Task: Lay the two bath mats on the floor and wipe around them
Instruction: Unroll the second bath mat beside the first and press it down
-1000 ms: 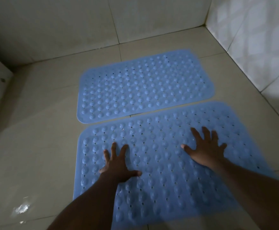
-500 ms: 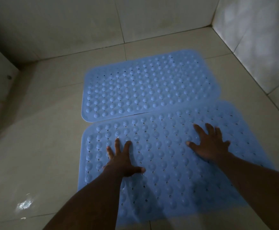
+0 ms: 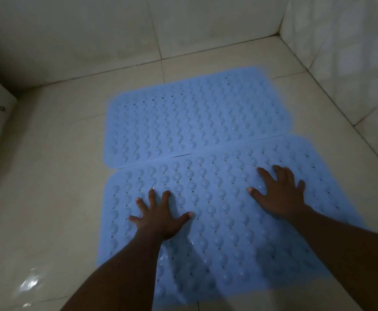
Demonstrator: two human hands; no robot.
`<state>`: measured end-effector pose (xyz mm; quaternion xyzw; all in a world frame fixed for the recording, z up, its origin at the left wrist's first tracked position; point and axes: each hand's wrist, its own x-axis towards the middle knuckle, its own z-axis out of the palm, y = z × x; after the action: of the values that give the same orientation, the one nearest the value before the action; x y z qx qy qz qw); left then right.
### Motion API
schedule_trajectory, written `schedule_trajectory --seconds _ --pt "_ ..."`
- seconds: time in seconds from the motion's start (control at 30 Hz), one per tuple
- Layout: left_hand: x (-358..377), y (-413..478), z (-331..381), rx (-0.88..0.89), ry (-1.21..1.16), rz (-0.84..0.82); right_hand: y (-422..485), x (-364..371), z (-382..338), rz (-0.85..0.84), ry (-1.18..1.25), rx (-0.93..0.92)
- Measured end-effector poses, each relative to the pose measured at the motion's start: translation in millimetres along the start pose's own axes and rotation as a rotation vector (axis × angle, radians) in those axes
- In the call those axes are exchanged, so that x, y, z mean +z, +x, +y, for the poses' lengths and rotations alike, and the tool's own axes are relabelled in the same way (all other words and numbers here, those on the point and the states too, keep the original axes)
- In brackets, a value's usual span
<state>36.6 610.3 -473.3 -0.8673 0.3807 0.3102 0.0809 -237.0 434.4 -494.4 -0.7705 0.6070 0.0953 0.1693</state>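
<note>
Now | near bath mat (image 3: 219, 223) pressed flat on floor (image 3: 48, 198) by left hand (image 3: 159, 218) and right hand (image 3: 280, 196) | each grip splayed wide, nothing held | long axis left-right, far edge against far bath mat (image 3: 194, 117), laid parallel.

I get a dim, bluish-grey picture, darkest toward the top-left corner. A small wet glare shines on the floor (image 3: 29, 283) at lower left. Soft shadows lie across the near mat (image 3: 217, 254). The right hand (image 3: 280, 196) looks smeared, perhaps motion blur. Tile lines (image 3: 154, 28) bow near the edges.
</note>
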Motion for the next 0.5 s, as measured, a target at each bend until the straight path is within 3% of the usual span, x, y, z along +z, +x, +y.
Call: schedule_trajectory --seconds 0.13,0.3,0.5 --pt "7 -1 54 0.141 0.103 0.183 18 -8 24 0.099 -0.038 -0.099" --pt "15 13 154 0.384 0.088 0.221 53 -17 72 0.259 -0.110 -0.234" --pt "22 46 215 0.468 0.090 0.285 94 -13 73 0.431 -0.100 -0.425"
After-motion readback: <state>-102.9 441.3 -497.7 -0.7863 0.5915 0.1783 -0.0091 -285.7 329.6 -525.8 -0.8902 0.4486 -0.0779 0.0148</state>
